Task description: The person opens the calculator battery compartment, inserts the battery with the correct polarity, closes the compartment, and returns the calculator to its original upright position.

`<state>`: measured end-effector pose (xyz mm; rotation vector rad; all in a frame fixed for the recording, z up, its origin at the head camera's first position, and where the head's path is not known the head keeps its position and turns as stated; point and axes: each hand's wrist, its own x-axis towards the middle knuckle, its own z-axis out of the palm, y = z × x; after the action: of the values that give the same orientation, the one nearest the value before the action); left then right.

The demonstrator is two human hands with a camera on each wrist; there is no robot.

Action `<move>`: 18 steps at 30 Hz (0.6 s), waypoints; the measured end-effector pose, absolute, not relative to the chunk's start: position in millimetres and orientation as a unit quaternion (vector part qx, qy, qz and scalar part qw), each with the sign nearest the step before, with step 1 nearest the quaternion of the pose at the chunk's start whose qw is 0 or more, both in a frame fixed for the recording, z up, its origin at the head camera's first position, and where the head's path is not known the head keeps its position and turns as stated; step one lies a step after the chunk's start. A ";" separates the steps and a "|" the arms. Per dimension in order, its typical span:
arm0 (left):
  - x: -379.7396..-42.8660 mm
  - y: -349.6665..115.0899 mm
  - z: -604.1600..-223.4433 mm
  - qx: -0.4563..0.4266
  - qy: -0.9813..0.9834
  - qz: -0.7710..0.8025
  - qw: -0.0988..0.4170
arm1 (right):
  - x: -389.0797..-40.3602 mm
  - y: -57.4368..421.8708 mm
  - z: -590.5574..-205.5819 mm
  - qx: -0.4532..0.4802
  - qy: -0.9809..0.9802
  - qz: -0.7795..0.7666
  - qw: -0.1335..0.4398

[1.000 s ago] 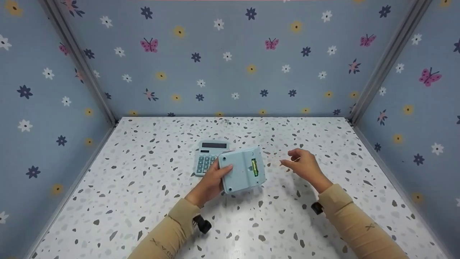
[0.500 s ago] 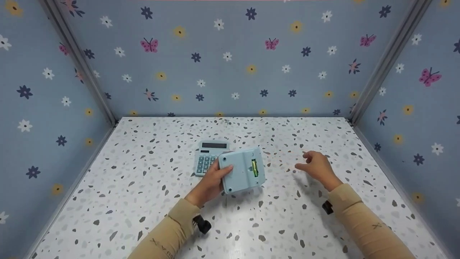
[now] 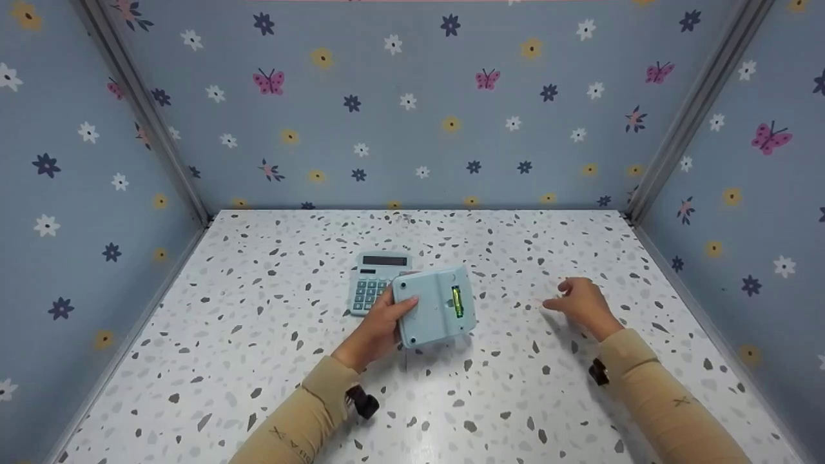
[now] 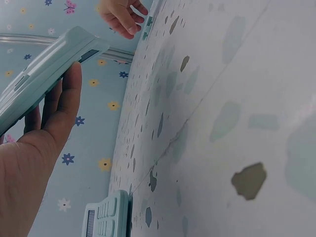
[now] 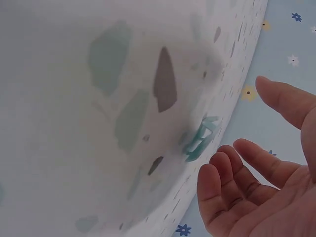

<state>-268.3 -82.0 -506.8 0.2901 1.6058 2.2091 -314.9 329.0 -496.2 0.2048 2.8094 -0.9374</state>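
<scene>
My left hand (image 3: pixel 377 325) grips a light blue calculator (image 3: pixel 425 312) back side up, thumb on its back and fingers beneath. A green battery (image 3: pixel 457 301) shows in the uncovered slot of that back. Off to the right, my right hand (image 3: pixel 583 306) hovers over the table with loosely bent fingers and nothing between them. Close by its fingertips, a small teal plastic piece (image 5: pixel 201 139), perhaps a battery cover, lies on the table in the right wrist view. The head view hides this piece behind the hand.
Another light blue calculator (image 3: pixel 385 261) lies face up behind my left hand, its lower keys partly covered. The speckled white table (image 3: pixel 283 386) meets a flowered back wall (image 3: pixel 412 142) and side walls with grey metal edges.
My right hand has moved right and slightly toward me, away from the held calculator. The left hand and its calculator have stayed almost still.
</scene>
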 end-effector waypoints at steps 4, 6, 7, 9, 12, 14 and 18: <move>-268.3 -82.3 -506.7 0.098 0.576 0.787 0.197 | -316.0 332.1 -499.2 0.076 0.940 -0.319 0.099; -268.2 -82.2 -506.8 0.094 0.578 0.787 0.196 | -316.1 332.8 -500.8 0.082 0.939 -0.317 0.101; -268.2 -82.3 -506.9 0.092 0.579 0.786 0.196 | -316.4 333.2 -501.7 0.084 0.940 -0.315 0.100; -268.3 -82.5 -507.5 0.091 0.580 0.785 0.196 | -316.6 334.0 -503.3 0.089 0.940 -0.313 0.100; -268.9 -83.1 -507.6 0.091 0.581 0.785 0.196 | -316.9 336.1 -504.3 0.090 0.941 -0.311 0.102; -269.0 -83.4 -507.8 0.092 0.582 0.784 0.197 | -315.9 337.8 -504.3 0.087 0.941 -0.312 0.103; -269.5 -83.1 -508.0 0.092 0.586 0.780 0.199 | -314.7 339.9 -504.2 0.083 0.940 -0.314 0.105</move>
<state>-269.5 -83.1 -508.0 0.2570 1.6396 2.1824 -314.7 339.9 -504.2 0.2433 2.7711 -0.9271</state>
